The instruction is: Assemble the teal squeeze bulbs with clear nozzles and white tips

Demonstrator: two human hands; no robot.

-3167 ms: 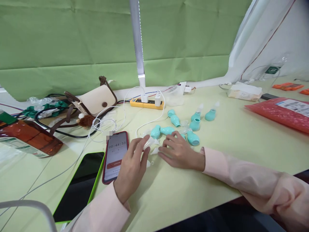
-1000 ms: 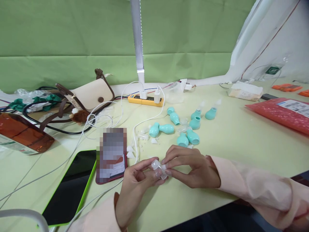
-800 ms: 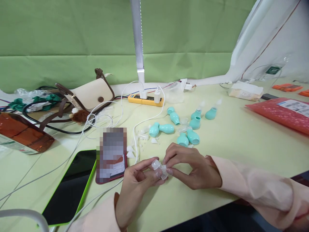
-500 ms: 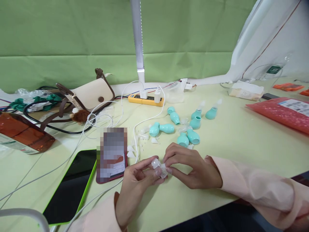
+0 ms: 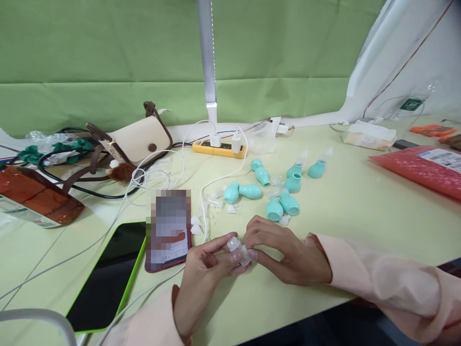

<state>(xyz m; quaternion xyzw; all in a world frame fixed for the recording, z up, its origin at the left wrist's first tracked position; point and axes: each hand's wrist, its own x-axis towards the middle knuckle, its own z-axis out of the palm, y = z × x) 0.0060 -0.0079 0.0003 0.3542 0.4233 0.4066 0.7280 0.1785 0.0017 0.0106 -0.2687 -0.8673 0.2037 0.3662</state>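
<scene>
A small clear plastic part [image 5: 238, 250] is pinched by the left hand [image 5: 201, 276] and right hand [image 5: 284, 250] above a pale green table [image 5: 360, 211] backed by green sheeting [image 5: 108, 57].

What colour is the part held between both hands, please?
The part is clear plastic; head view.

Pale green table [image 5: 360, 211] with teal bulbs [image 5: 289, 203], phone [image 5: 168, 230], purse [image 5: 139, 141], power strip [image 5: 219, 149]

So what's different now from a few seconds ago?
Both hands came back from the teal bulbs toward the person: the left hand and right hand now pinch one small clear plastic piece between them, off the table. The bulbs, phones and bag stayed put.
</scene>
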